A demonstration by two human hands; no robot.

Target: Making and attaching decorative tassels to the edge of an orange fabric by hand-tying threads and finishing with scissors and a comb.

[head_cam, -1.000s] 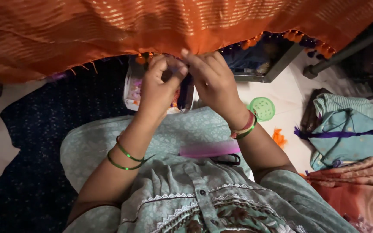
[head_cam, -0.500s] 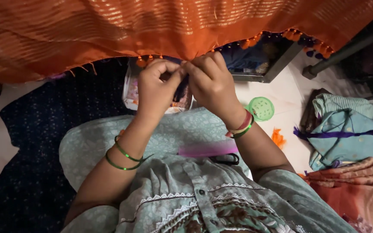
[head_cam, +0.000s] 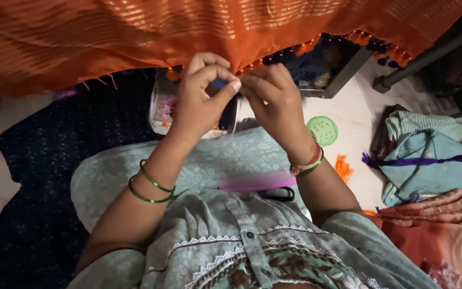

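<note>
pinching the beaded hem point(head_cam: 274, 59) of the orange cloth point(head_cam: 188, 27), both hands meet fingertip to fingertip right at its lower edge: left hand point(head_cam: 201, 99) has thumb and forefinger closed in a ring, seemingly on a bead or thread too small to tell, right hand point(head_cam: 274, 101) has fingers closed on the hem itself. hem runs left-right, directly above both grips, right hand marginally nearer. clear plastic box point(head_cam: 161, 104) just below the hem behind the left hand, pink comb point(head_cam: 255, 182) on the lap well below.

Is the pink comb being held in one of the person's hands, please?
No, the pink comb lies on the lap, while the left hand and right hand are both up at the orange cloth's edge.
</note>
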